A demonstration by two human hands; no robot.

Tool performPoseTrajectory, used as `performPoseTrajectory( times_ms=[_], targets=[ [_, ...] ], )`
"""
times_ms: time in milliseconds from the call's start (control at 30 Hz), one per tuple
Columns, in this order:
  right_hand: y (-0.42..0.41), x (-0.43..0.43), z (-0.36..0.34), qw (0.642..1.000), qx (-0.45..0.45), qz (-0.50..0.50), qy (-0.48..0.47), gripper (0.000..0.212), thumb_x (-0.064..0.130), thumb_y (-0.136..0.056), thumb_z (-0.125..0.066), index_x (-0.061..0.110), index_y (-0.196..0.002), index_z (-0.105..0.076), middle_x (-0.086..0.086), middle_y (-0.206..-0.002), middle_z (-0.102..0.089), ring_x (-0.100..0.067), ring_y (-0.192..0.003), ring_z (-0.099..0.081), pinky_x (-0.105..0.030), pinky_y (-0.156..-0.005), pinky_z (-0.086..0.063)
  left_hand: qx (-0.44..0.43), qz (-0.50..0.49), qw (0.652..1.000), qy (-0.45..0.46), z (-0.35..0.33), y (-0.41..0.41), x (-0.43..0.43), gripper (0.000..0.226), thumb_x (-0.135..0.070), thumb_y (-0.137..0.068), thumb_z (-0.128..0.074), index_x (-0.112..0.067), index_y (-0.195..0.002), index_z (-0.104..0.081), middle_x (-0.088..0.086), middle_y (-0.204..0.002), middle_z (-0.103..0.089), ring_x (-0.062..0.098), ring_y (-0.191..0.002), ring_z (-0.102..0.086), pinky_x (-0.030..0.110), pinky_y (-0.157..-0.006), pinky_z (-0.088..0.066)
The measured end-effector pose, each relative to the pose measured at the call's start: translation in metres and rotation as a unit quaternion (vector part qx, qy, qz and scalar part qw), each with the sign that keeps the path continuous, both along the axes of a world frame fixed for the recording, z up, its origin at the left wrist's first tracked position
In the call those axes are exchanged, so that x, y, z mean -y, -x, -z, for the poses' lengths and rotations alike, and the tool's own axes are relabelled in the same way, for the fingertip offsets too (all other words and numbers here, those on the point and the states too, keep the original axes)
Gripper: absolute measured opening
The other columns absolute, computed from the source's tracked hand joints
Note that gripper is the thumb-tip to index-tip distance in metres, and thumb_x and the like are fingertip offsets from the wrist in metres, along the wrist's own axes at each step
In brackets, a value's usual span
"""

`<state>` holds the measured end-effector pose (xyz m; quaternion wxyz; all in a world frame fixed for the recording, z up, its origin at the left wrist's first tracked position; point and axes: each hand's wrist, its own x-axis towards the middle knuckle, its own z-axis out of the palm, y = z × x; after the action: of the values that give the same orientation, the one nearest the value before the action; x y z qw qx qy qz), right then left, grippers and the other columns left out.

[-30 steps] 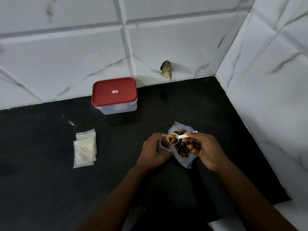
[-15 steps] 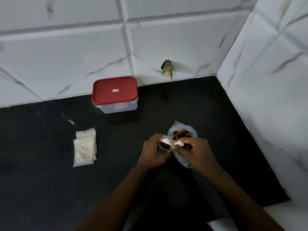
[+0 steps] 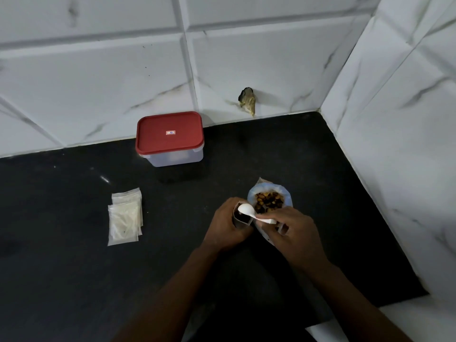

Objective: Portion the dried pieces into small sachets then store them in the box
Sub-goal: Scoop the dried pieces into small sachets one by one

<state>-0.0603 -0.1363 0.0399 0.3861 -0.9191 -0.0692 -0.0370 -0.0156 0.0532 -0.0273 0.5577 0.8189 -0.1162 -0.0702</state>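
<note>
The left hand (image 3: 228, 224) curls round a small sachet (image 3: 243, 220), holding its mouth up. The right hand (image 3: 293, 230) pinches the handle of a white scoop (image 3: 246, 209). A second ago the scoop sat upright and loaded. Now it is turned over at the sachet's mouth, so this portion has likely gone in. The bag of dried pieces (image 3: 269, 201) stands just beyond the right fingers. Spare sachets (image 3: 124, 218) lie well left of the left hand. The red-lidded box (image 3: 170, 139), beyond it, is unopened.
</note>
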Motion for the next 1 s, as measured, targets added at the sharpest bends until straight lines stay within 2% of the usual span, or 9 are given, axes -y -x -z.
performPoseTrajectory(
  times_ms=[100, 200, 267, 333, 467, 567, 667, 867, 1000],
  targets=[
    [0.001, -0.002, -0.003, 0.983, -0.081, 0.08, -0.146, 0.014, 0.021, -0.088, -0.076, 0.031, -0.097, -0.075, 0.022, -0.086, -0.073, 0.007, -0.087, -0.069, -0.009, -0.075, -0.051, -0.011, 0.012, 1.0, -0.01, -0.003, -0.001, -0.001, 0.038, -0.015, -0.079, -0.082, -0.025, -0.112, -0.066, -0.01, -0.112, -0.066, 0.009, -0.106, -0.067, 0.032, -0.091, -0.057],
    [-0.005, -0.003, -0.002, 0.937, -0.155, 0.159, -0.268, 0.01, 0.016, -0.088, -0.075, 0.02, -0.097, -0.077, 0.006, -0.09, -0.077, -0.002, -0.082, -0.071, -0.018, -0.068, -0.053, -0.019, 0.012, 1.0, -0.013, -0.004, -0.001, -0.002, 0.04, -0.014, -0.079, -0.08, -0.024, -0.115, -0.065, -0.012, -0.112, -0.066, 0.005, -0.106, -0.066, 0.025, -0.09, -0.055],
    [-0.007, -0.001, -0.001, 0.914, -0.188, 0.187, -0.308, 0.01, 0.016, -0.087, -0.075, 0.019, -0.097, -0.076, 0.002, -0.092, -0.077, -0.006, -0.082, -0.072, -0.018, -0.064, -0.053, -0.02, 0.012, 1.0, -0.013, -0.004, -0.001, -0.002, 0.042, -0.014, -0.079, -0.08, -0.024, -0.117, -0.065, -0.012, -0.113, -0.066, 0.005, -0.107, -0.065, 0.024, -0.091, -0.055],
    [-0.007, 0.002, 0.001, 0.933, -0.176, 0.161, -0.271, 0.01, 0.017, -0.087, -0.076, 0.023, -0.095, -0.076, 0.007, -0.092, -0.077, -0.003, -0.086, -0.072, -0.018, -0.07, -0.054, -0.019, 0.012, 1.0, -0.014, -0.004, -0.002, -0.002, 0.041, -0.014, -0.079, -0.08, -0.025, -0.115, -0.065, -0.012, -0.113, -0.066, 0.005, -0.108, -0.066, 0.028, -0.092, -0.056],
    [-0.002, 0.001, -0.002, 0.991, -0.075, 0.035, -0.104, 0.014, 0.026, -0.087, -0.076, 0.031, -0.1, -0.076, 0.02, -0.091, -0.074, 0.006, -0.09, -0.067, -0.009, -0.077, -0.049, 0.001, 0.005, 1.0, -0.006, -0.002, -0.001, 0.0, 0.034, -0.016, -0.08, -0.083, -0.026, -0.109, -0.067, -0.01, -0.109, -0.067, 0.012, -0.103, -0.068, 0.037, -0.088, -0.058],
    [-0.001, -0.002, 0.002, 1.0, 0.003, -0.003, -0.018, 0.021, 0.039, -0.088, -0.068, 0.029, -0.105, -0.077, 0.02, -0.101, -0.072, 0.005, -0.096, -0.065, -0.01, -0.084, -0.047, 0.0, -0.006, 1.0, 0.012, -0.002, 0.0, 0.001, 0.032, -0.02, -0.08, -0.085, -0.024, -0.106, -0.067, -0.007, -0.107, -0.068, 0.016, -0.101, -0.069, 0.04, -0.086, -0.058],
    [0.0, -0.003, 0.011, 0.999, -0.007, 0.0, 0.039, 0.022, 0.047, -0.089, -0.062, 0.035, -0.103, -0.074, 0.021, -0.101, -0.071, 0.007, -0.097, -0.062, -0.01, -0.084, -0.045, -0.003, -0.004, 1.0, 0.009, -0.004, 0.0, 0.001, 0.031, -0.023, -0.079, -0.085, -0.026, -0.104, -0.067, -0.009, -0.107, -0.069, 0.013, -0.101, -0.069, 0.037, -0.087, -0.058],
    [-0.001, -0.007, 0.005, 0.999, 0.014, 0.032, 0.009, 0.018, 0.036, -0.085, -0.074, 0.032, -0.102, -0.075, 0.023, -0.094, -0.067, 0.008, -0.085, -0.062, -0.012, -0.072, -0.046, -0.013, -0.003, 1.0, 0.016, -0.006, 0.001, 0.0, 0.031, -0.02, -0.079, -0.084, -0.026, -0.105, -0.067, -0.01, -0.107, -0.068, 0.011, -0.101, -0.068, 0.028, -0.086, -0.057],
    [-0.001, -0.009, -0.003, 0.997, 0.028, 0.061, -0.032, 0.022, 0.028, -0.081, -0.079, 0.037, -0.098, -0.068, 0.032, -0.083, -0.057, 0.012, -0.08, -0.062, -0.005, -0.065, -0.046, -0.028, 0.002, 0.999, 0.014, -0.007, 0.0, -0.001, 0.032, -0.016, -0.08, -0.084, -0.025, -0.106, -0.067, -0.01, -0.106, -0.068, 0.007, -0.098, -0.068, 0.021, -0.083, -0.056]
  ],
)
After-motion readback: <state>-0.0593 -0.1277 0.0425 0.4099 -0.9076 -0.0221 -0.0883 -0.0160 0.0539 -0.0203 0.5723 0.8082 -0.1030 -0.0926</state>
